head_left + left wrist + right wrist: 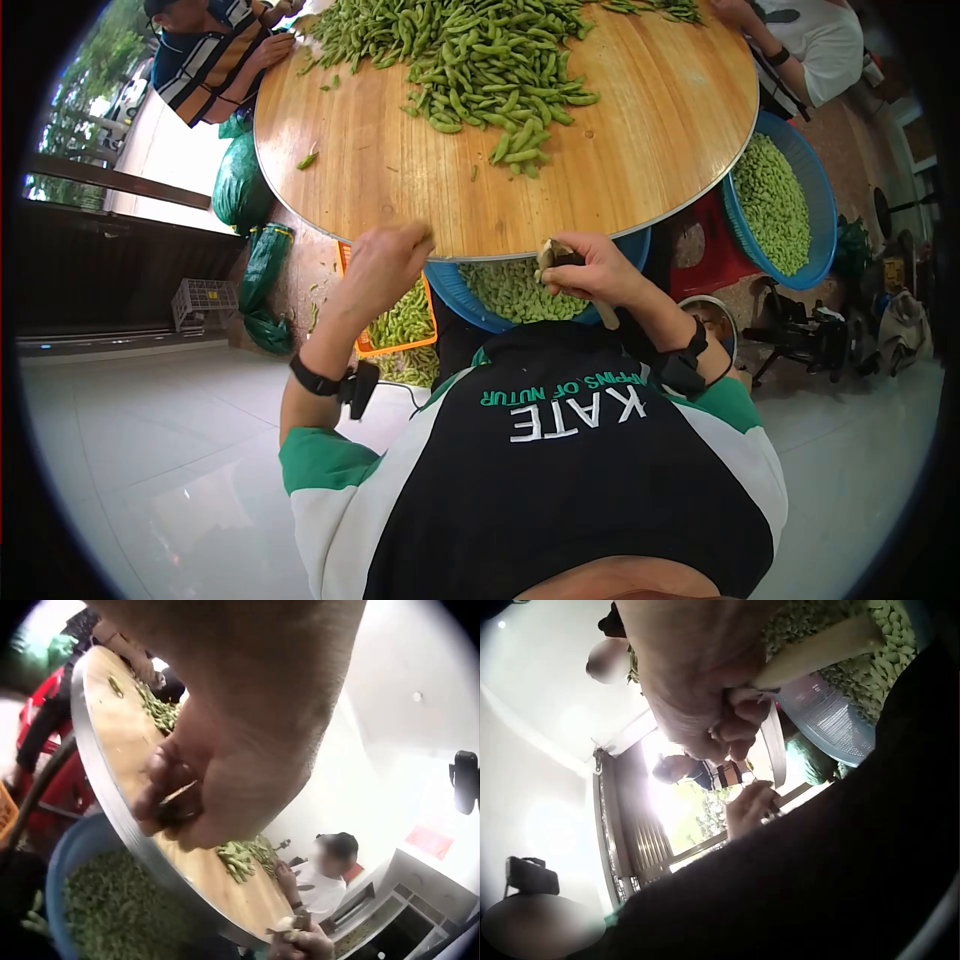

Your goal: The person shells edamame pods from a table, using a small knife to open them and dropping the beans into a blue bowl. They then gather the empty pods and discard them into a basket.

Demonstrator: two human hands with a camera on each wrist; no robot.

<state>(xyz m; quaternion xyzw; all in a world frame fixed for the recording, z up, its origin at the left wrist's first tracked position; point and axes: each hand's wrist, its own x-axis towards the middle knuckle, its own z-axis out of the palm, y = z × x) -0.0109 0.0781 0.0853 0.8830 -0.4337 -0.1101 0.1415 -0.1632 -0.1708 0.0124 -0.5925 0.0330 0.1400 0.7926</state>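
My left hand (385, 265) is above the table's near edge, blurred in the head view. In the left wrist view its fingers (169, 784) are curled in toward the thumb; I cannot tell whether something small is between them. To the right, my right hand (595, 272) grips a tool with a pale wooden handle (825, 651), which sticks out from the bottom of the fist. The tool's other end is hidden in the hand. Something tan covers its fingertips at the front. Green edamame pods (490, 60) are heaped on the round wooden table (380, 190).
Under the near table edge stands a blue basket (470, 312) of shelled beans, beside an orange crate (434, 318) of pods. Another blue basket (826, 200) of beans stands at right by a red stool (705, 262). Two people sit across the table. Green sacks (243, 185) lie at left.
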